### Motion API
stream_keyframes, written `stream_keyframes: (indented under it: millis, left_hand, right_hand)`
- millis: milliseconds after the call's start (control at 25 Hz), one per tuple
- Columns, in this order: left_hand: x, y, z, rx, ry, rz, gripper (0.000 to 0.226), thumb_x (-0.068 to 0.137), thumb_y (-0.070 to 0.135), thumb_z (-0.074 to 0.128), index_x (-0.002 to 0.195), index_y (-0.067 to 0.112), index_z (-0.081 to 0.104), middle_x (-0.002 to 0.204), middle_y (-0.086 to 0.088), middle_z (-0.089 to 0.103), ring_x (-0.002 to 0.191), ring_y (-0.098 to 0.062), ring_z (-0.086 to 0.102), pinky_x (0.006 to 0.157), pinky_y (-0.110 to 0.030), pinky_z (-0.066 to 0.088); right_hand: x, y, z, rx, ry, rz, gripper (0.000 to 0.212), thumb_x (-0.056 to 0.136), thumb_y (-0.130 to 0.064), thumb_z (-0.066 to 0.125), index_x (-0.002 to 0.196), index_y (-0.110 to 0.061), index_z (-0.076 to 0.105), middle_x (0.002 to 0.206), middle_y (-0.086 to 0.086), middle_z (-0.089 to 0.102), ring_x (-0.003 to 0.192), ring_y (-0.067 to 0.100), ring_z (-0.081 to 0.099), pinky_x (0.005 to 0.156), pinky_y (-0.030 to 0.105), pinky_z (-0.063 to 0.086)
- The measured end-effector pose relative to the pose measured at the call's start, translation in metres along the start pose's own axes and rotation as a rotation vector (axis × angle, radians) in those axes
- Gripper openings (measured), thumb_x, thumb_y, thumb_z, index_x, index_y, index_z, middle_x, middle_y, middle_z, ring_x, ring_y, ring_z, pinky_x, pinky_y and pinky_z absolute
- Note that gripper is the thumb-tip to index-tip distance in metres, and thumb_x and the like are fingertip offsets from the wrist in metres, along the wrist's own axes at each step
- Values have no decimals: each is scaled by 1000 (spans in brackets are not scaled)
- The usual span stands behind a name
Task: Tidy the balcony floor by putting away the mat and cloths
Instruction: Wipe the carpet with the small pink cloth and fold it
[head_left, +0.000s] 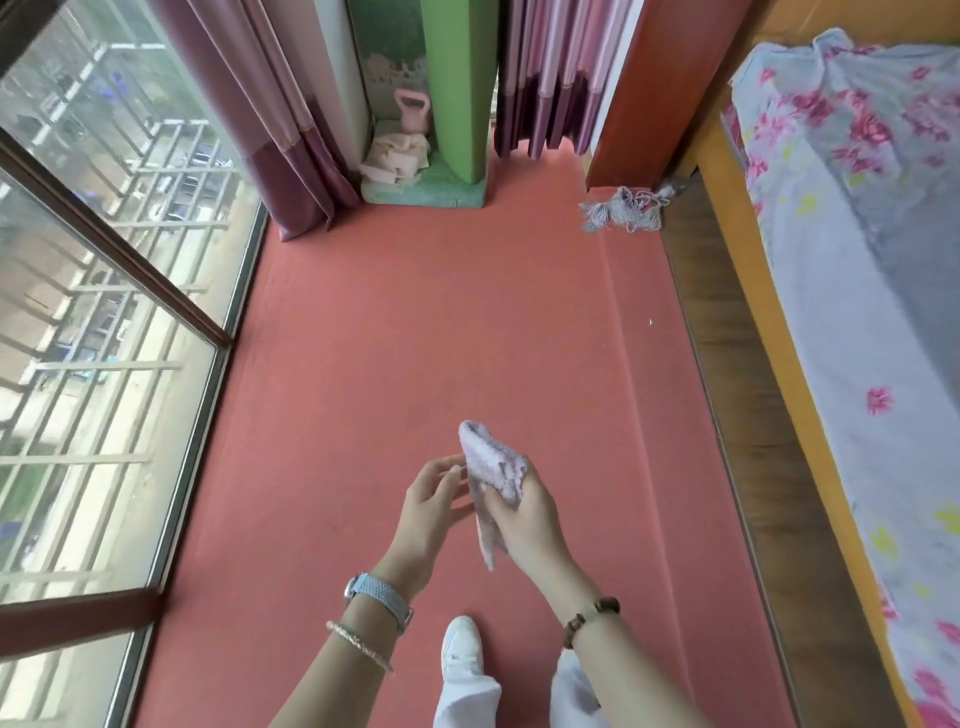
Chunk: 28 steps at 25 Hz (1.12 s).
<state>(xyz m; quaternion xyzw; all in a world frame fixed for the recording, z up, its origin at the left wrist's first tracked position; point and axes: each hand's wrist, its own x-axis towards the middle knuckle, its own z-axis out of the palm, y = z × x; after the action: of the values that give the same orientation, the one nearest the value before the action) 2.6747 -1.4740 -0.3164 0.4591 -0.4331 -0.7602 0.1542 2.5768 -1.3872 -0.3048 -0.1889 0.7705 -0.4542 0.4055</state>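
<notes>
A red mat (415, 322) covers most of the balcony floor under my feet. My right hand (524, 519) grips a small pale pink cloth (493, 467), which hangs down below the fist. My left hand (434, 499) is beside it, fingers relaxed, with the fingertips touching the cloth's left edge. A second cloth (623, 208), grey and stringy, lies bunched on the floor at the far right corner of the mat.
Glass window panels (104, 312) with a brown frame run along the left. Purple curtains (270, 119) hang at the far end beside a green pillar (457, 88), with a pink kettlebell (413, 114) and beige cloths (395, 156) in the niche. A bed (857, 286) stands on the right.
</notes>
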Motion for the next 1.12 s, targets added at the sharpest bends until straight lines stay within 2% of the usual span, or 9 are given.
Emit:
stream_keyframes:
  millis: [200,280,360,440,520,680,880,1040,1120]
  left_hand:
    - [64,-28,12,-80,34,-79,29,102,31,46,119,8,54,111,-13,69,100,-27,69,85,-41,57]
    - [98,-48,14,-111,54,-110,33,100,36,47,117,8,53,105,-11,70,95,-28,70,84,-43,57]
    - [136,-73,9,-77,20,-116,35,98,37,51,112,5,54,92,-10,71,84,-27,70,76,-43,59]
    - [171,-108,2,-17,-28,-132,37,95,30,52,114,-1,54,88,-13,70,79,-26,70,70,-42,58]
    - [202,-147,-6,-33,-23,-162,20,96,16,46,106,2,56,79,-8,70,71,-20,69,64,-39,58]
    - [268,-230,-26,-35,15,-203,23,96,3,43,119,3,50,93,-12,64,69,-19,66,57,-31,56]
    - [342,-325,-54,44,11,-150,25,96,-1,41,119,4,50,92,-13,61,64,-17,63,54,-27,54]
    - [381,-401,-79,219,-49,-69,25,97,5,50,121,10,52,111,-14,64,84,-25,64,72,-35,54]
    - [390,-436,-89,316,-49,-10,35,96,7,55,130,14,49,118,-12,63,91,-22,66,70,-27,54]
  right_hand:
    - [66,46,-9,-207,-50,-122,17,90,-20,64,100,-33,61,96,-11,65,91,11,63,70,10,44]
    - [98,81,-8,-363,-119,-249,35,87,-10,64,118,-27,64,116,-10,60,112,13,56,87,8,40]
    - [130,120,-7,-504,-174,-349,56,83,-2,61,134,-26,57,138,-5,50,129,17,44,100,16,36]
    - [162,164,-3,-611,-201,-417,61,82,-1,60,138,-25,53,145,-1,44,134,24,39,101,25,39]
    - [189,207,1,-692,-209,-471,62,83,-2,61,138,-30,53,146,0,42,136,25,35,101,33,44]
    - [243,299,14,-750,-218,-528,63,83,-2,61,136,-35,55,149,-1,41,135,23,35,97,34,45]
    - [304,402,33,-742,-200,-655,53,82,-2,67,129,-26,61,144,-3,49,130,16,42,100,29,42]
    - [343,482,44,-761,-198,-813,47,75,3,73,116,-18,68,130,-3,62,120,14,53,88,26,52]
    - [355,520,51,-773,-208,-881,46,70,3,78,112,-17,70,119,-3,68,108,13,60,85,25,55]
